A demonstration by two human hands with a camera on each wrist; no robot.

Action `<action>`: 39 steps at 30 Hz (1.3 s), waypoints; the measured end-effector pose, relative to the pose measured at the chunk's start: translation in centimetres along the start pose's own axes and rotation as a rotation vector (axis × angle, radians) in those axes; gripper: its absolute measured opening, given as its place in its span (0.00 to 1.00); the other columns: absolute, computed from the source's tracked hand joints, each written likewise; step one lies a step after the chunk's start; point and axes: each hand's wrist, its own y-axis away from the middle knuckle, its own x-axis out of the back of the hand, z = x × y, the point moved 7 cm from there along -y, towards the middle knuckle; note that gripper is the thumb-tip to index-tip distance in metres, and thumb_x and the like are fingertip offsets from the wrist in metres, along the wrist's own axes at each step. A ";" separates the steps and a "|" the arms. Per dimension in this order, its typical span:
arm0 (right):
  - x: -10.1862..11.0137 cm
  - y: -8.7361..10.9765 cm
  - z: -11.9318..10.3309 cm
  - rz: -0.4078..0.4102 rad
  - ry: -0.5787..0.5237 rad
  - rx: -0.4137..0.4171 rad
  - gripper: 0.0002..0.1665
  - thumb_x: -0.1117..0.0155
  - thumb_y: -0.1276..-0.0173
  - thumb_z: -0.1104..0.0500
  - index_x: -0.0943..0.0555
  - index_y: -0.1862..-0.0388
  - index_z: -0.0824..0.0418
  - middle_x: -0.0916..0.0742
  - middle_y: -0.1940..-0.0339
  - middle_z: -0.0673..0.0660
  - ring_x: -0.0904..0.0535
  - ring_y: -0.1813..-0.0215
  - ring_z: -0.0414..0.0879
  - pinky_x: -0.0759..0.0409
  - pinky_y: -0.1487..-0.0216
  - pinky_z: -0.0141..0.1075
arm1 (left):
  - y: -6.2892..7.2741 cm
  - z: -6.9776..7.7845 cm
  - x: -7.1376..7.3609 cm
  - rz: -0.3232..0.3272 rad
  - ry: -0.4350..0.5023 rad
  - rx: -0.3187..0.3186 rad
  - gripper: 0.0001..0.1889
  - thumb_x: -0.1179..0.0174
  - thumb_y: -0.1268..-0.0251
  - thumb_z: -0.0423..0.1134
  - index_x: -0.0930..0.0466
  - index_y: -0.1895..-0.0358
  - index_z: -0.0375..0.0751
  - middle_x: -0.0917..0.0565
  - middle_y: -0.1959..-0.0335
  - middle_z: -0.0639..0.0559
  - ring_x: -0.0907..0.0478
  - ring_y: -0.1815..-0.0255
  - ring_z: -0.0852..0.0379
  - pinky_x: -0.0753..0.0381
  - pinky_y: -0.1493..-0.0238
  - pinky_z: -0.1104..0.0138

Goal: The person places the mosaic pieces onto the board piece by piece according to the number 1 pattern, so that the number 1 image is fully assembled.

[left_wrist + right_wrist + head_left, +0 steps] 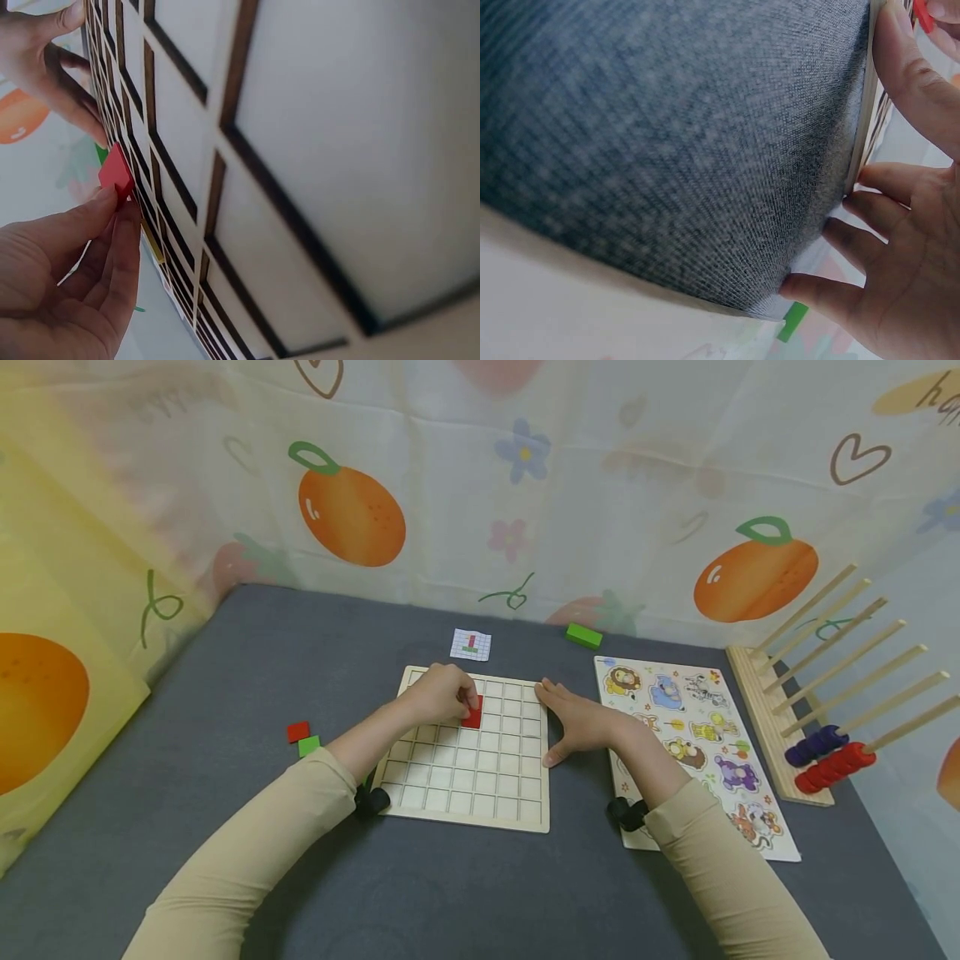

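My left hand (441,693) pinches a red square tile (472,713) between thumb and fingertips over the upper middle of a wooden grid board (542,827). In the left wrist view the tile (116,176) is tilted, close to the board's surface; I cannot tell whether it touches. With fingers spread, my right hand (581,721) rests at the board's right edge. The right wrist view shows its thumb and a finger against the board's rim (860,139). Left of the board lie another red tile (297,732) and a green tile (309,745), near the left sleeve.
Behind the board lies a small card (470,645) with a red and green figure on a grid. A green block (583,636) sits near the back. An animal puzzle board (667,693) lies under the right forearm, beside a peg rack (780,727) with blue and red rings.
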 end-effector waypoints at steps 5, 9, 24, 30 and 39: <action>0.0 -0.1 0.0 0.004 0.000 0.005 0.70 0.23 0.45 0.47 0.60 0.19 0.62 0.59 0.17 0.64 0.65 0.17 0.64 0.53 0.20 0.61 | 0.0 -0.1 0.1 0.015 0.001 -0.004 0.05 0.33 0.45 0.26 0.13 0.67 0.38 0.10 0.67 0.47 0.17 0.65 0.55 0.22 0.62 0.69; 0.0 -0.1 -0.1 0.010 0.000 0.010 0.70 0.23 0.45 0.47 0.60 0.19 0.63 0.59 0.17 0.65 0.65 0.17 0.64 0.53 0.20 0.60 | -0.1 -0.2 0.0 0.028 -0.013 -0.021 0.05 0.34 0.45 0.26 0.11 0.67 0.39 0.10 0.66 0.47 0.16 0.64 0.55 0.20 0.60 0.67; 0.0 0.0 -0.1 0.011 0.013 0.004 0.70 0.23 0.45 0.47 0.59 0.19 0.63 0.58 0.17 0.66 0.64 0.17 0.65 0.53 0.20 0.60 | -0.3 -0.2 -0.2 0.022 -0.074 -0.048 0.06 0.35 0.44 0.25 0.13 0.68 0.40 0.11 0.68 0.48 0.20 0.67 0.58 0.23 0.61 0.69; 0.0 0.0 -0.1 0.012 0.013 0.004 0.70 0.23 0.46 0.47 0.59 0.19 0.63 0.58 0.17 0.66 0.64 0.17 0.66 0.53 0.21 0.61 | 0.0 0.0 0.4 0.031 -0.032 -0.036 0.07 0.36 0.45 0.27 0.14 0.66 0.40 0.13 0.70 0.49 0.21 0.68 0.58 0.25 0.63 0.70; -0.1 0.0 0.0 0.008 0.010 0.002 0.70 0.23 0.45 0.46 0.59 0.19 0.63 0.59 0.17 0.65 0.65 0.17 0.65 0.53 0.21 0.61 | 0.8 -0.4 2.6 0.066 0.012 -0.018 0.08 0.37 0.40 0.31 0.14 0.58 0.39 0.11 0.61 0.47 0.16 0.57 0.52 0.20 0.55 0.62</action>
